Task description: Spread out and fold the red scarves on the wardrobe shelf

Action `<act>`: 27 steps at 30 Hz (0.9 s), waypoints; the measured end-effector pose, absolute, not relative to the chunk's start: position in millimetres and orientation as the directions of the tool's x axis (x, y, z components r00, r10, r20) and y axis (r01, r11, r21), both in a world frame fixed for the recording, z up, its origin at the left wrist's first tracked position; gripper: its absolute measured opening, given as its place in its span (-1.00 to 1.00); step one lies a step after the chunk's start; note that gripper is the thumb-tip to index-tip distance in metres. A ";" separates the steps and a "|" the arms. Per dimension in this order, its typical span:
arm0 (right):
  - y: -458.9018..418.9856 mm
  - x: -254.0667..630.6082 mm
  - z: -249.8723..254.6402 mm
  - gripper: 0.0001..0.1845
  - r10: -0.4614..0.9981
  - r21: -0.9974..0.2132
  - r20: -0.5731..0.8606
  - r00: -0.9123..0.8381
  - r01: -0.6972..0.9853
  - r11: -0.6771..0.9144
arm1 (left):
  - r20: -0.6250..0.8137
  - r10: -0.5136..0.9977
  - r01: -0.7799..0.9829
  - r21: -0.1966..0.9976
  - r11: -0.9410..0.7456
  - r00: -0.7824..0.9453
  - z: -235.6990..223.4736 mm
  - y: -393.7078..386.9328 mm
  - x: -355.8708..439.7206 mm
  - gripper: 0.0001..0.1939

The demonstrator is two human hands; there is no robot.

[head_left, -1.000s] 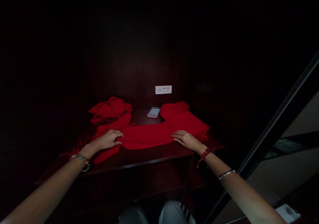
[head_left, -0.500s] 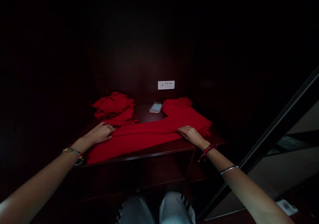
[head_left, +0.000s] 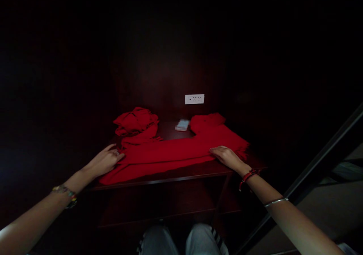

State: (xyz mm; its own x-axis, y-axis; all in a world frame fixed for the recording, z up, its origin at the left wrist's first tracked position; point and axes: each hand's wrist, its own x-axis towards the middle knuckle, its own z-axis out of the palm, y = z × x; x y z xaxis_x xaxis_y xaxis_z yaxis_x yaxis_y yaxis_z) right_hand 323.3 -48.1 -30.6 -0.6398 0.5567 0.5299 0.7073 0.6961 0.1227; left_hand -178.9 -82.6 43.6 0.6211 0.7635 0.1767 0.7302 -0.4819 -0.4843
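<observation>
A long red scarf (head_left: 167,155) lies stretched across a dark wooden tabletop (head_left: 181,174). My left hand (head_left: 105,160) rests at the scarf's left end, fingers loosely curled against the cloth. Flat on the scarf's right part lies my right hand (head_left: 227,156), fingers extended and pressing down. A bunched red scarf (head_left: 136,121) sits at the back left. More folded red cloth (head_left: 208,123) lies at the back right.
A small pale object (head_left: 182,125) lies near the back wall between the red heaps. A white socket plate (head_left: 194,98) is on the dark wall above it. A dark slanted rail (head_left: 314,168) runs at the right. My knees (head_left: 184,241) show below the table's front edge.
The scarf has been drawn out longer and flatter toward the left. My left hand slid left along it, and my right hand stayed pressed on the right part.
</observation>
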 end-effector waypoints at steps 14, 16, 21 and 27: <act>-61.6 315.5 -27.2 -0.73 0.544 0.162 0.488 -0.682 0.683 0.712 | 0.030 0.732 0.707 -0.289 -0.646 0.681 46.9 -91.4 -116.1 -0.54; -63.8 313.8 -25.3 -0.74 0.534 0.163 0.480 -0.696 0.669 0.726 | 0.006 0.685 0.670 -0.218 -0.710 0.728 35.8 -89.7 -96.4 -0.55; -63.9 314.4 -24.0 -0.75 0.532 0.142 0.464 -0.708 0.653 0.744 | 0.020 0.616 0.616 -0.060 -0.785 0.787 24.8 -75.5 -59.0 -0.66; -63.0 315.1 -24.5 -0.73 0.532 0.169 0.433 -0.728 0.645 0.745 | 0.012 0.565 0.565 -0.061 -0.823 0.825 29.3 -75.5 -36.4 -0.79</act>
